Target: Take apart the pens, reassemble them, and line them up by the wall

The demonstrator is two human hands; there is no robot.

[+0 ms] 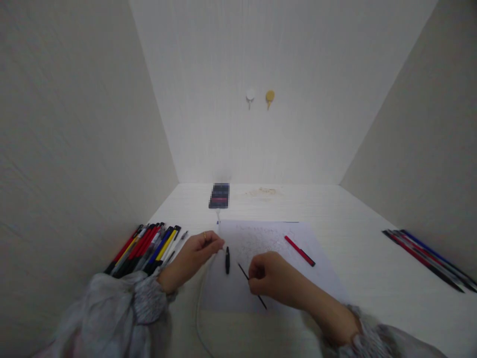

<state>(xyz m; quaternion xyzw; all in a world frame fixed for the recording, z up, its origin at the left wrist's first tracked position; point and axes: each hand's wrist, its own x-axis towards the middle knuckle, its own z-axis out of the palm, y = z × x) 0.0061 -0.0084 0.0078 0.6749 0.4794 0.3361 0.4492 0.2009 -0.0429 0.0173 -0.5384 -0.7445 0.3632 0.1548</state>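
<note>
My right hand (pixel 274 278) pinches a thin dark pen refill (pixel 263 302) between thumb and fingertips, slanting over the white paper (pixel 231 298). My left hand (pixel 199 252), with a ring on one finger, has its thumb and fingertips pressed together above the paper's left edge. Whatever is in that pinch is too small to make out. Just right of the left fingertips, a short black pen part (pixel 227 261) lies on the paper, apart from both hands. Beyond the right hand rests a red pen barrel (pixel 300 250) with a black end. Dark scribbles cover the paper's upper part.
Several pens (pixel 149 248) in mixed colours lie in a row at the left. More slim pens (pixel 428 258) lie by the right wall. A blurred-out dark device (pixel 219 196) sits at the back, and a white cable (pixel 198 318) runs down left of the paper. Two hooks (pixel 270 96) hang on the back wall.
</note>
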